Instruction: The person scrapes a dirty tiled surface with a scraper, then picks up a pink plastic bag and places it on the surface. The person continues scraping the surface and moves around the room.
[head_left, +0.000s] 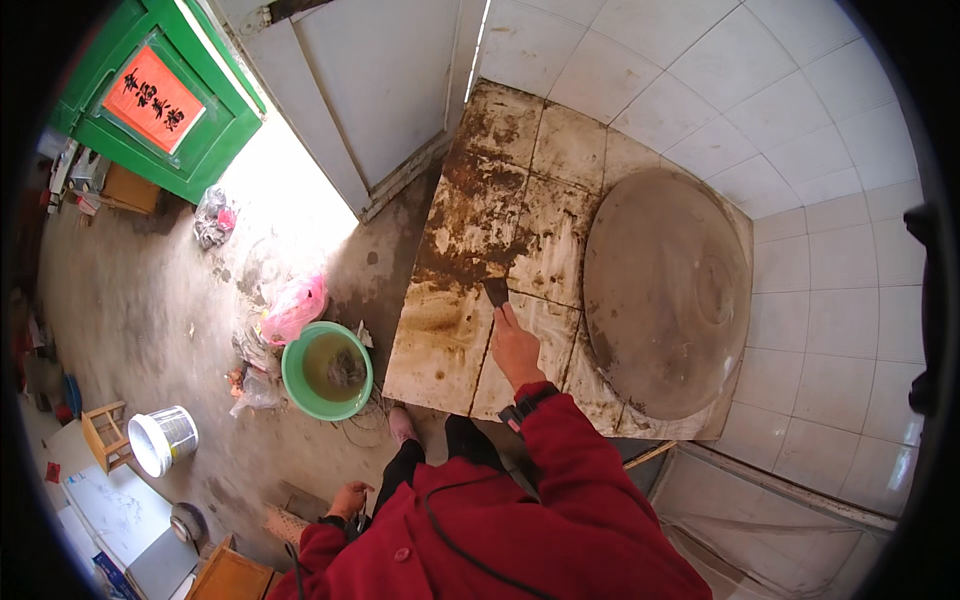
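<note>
My right hand (516, 349) is shut on a dark, flat scraper-like tool (495, 291), whose broad end touches the dirty tiled counter top (442, 379). Thick brown grime (480, 202) covers the tiles beyond the tool. Paler, smeared tile lies beneath my hand. To the right of the tool, a large round lid (664, 300), dull grey-brown, rests on the counter. My left hand (350, 499) hangs low by my left side, away from the counter. Its fingers are bent, and whether it holds anything is unclear.
On the floor left of the counter stands a green basin (330, 409) of murky water with a dark wad (346, 369) in it. A pink plastic bag (296, 307) lies beside it. Farther left are a white bucket (161, 442) and a small wooden stool (107, 435). Tiled walls (810, 255) border the counter.
</note>
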